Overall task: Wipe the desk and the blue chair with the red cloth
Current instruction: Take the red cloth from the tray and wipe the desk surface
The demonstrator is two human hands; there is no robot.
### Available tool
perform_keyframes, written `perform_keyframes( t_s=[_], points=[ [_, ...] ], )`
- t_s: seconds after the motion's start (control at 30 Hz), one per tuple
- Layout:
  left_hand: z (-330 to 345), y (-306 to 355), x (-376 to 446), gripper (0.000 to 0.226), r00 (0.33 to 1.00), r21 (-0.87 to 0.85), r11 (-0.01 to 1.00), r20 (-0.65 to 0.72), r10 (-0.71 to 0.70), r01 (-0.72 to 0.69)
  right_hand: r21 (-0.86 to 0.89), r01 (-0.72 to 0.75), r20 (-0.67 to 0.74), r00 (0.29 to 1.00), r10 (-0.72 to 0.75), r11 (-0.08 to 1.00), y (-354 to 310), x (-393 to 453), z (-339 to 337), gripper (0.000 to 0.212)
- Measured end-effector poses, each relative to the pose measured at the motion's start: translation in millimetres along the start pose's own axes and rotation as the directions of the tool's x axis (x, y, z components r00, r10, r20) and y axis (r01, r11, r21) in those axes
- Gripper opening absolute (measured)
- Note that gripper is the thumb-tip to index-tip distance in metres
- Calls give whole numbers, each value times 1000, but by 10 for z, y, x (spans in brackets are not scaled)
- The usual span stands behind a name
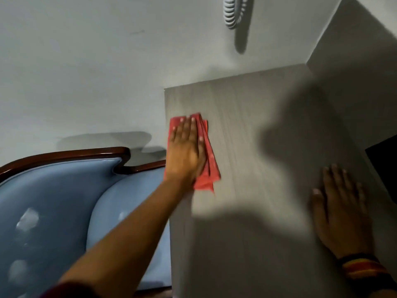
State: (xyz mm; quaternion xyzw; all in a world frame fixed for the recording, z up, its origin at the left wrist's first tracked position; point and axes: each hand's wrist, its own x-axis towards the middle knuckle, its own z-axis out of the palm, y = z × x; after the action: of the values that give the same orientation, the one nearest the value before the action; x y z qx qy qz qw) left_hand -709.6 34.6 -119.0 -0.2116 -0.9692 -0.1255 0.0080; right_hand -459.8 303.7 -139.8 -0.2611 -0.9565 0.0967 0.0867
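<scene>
A folded red cloth point(211, 166) lies flat on the pale grey wood-grain desk point(247, 125), near its left edge. My left hand point(185, 149) presses flat on top of the cloth, fingers spread, arm reaching in from the lower left. My right hand point(341, 209) rests palm-down on the desk's right side with nothing in it; a striped band circles its wrist. The blue chair point(64, 201), padded with a dark wooden frame, stands directly left of the desk.
A white wall rises behind desk and chair. A coiled grey cord point(233, 11) hangs on the wall at the top. A dark object point(384, 164) sits at the desk's right edge. A grey side panel point(354, 50) closes the right.
</scene>
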Motion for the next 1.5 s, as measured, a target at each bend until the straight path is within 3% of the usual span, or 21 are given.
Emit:
perform_keyframes(
  t_s=[0.1, 0.2, 0.33, 0.53, 0.73, 0.93, 1.03, 1.13, 1.23, 1.33, 1.43, 1.5],
  points=[
    [-41, -153, 583, 70, 997, 19, 997, 13, -76, 76, 8, 9, -12, 1000, -8, 1000, 31, -14, 22, 64],
    [-79, -8, 78, 65, 996, 3, 996, -1, -85, 85, 4, 2, 1, 1000, -2, 1000, 27, -6, -15, 63],
    [-109, 126, -1049, 63, 1000, -8, 1000, 25, 13, -12, 18, -9, 6, 1000, 9, 1000, -26, 10, -56, 64],
    [-130, -22, -229, 64, 998, 13, 1000, 60, -28, 27, -1, -21, -6, 1000, 21, 1000, -13, -7, -40, 65],
    [-122, 70, -983, 65, 998, -21, 999, 51, 29, -28, 3, -32, 8, 999, 32, 999, -20, -16, -35, 67],
    [-44, -222, 238, 68, 999, -27, 1000, 48, 0, 1, 60, 64, 17, 998, -65, 996, -414, 494, 123, 68],
    [-20, -240, 394, 67, 998, 2, 1000, 54, -16, 16, 38, 56, 3, 998, -56, 998, -420, 574, 167, 67],
    [-64, -15, -353, 66, 998, 39, 998, 41, -55, 53, 20, 60, 17, 998, -60, 998, -426, 529, 120, 67],
    [-120, 313, -1717, 66, 998, 14, 1000, 61, 2, -3, 15, 50, 37, 998, -50, 999, -437, 543, 89, 67],
    [-153, 559, -3001, 66, 992, -38, 998, 117, -41, 46, 14, 40, 43, 998, -40, 999, -431, 568, 89, 66],
    [-68, 614, -3352, 67, 988, 53, 994, 120, -99, 93, 11, 31, 40, 999, -31, 999, -443, 595, 94, 65],
    [-46, 581, -3189, 68, 996, 35, 998, 77, -51, 48, 6, 36, 37, 999, -37, 999, -451, 580, 106, 64]
  ],
)
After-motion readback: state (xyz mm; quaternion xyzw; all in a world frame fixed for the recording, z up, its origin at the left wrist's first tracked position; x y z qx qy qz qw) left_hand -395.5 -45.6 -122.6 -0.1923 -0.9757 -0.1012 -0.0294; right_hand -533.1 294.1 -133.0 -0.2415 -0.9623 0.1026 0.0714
